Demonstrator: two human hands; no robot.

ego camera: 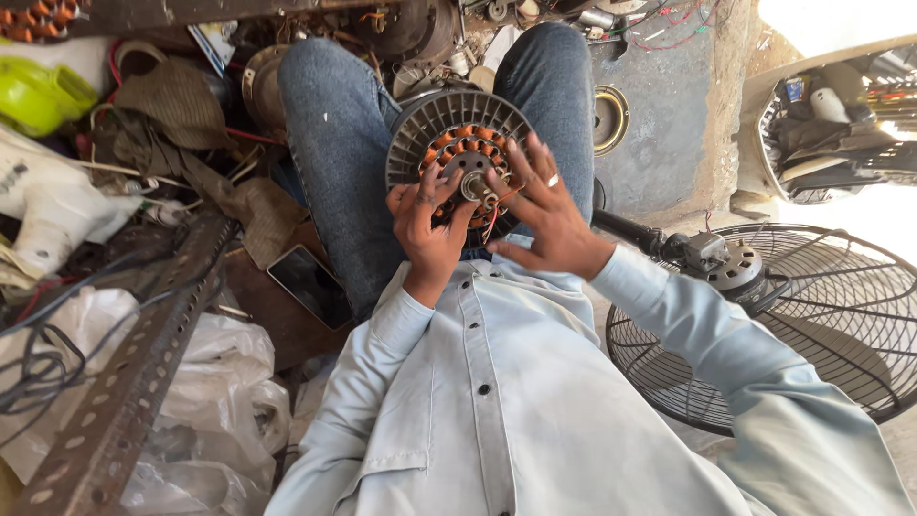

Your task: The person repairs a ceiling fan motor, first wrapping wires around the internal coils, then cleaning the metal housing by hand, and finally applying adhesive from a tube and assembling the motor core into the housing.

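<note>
A round fan motor [449, 119] with a grey finned housing and copper windings rests on my lap, between my jeans-clad knees. My left hand [427, 229] grips its lower left side, thumb up on the windings. My right hand [544, 215], with a ring on one finger, lies spread over the motor's right half, its fingertips near the central shaft [471, 186]. Thin red wires [497, 205] trail from the centre under my right palm.
A black wire fan guard [821, 325] with a small motor hub [731, 268] lies at the right. A dark phone [308, 285] sits left of my thigh. A perforated metal angle bar [143, 363], white plastic bags [229, 373], rags and scrap parts crowd the left.
</note>
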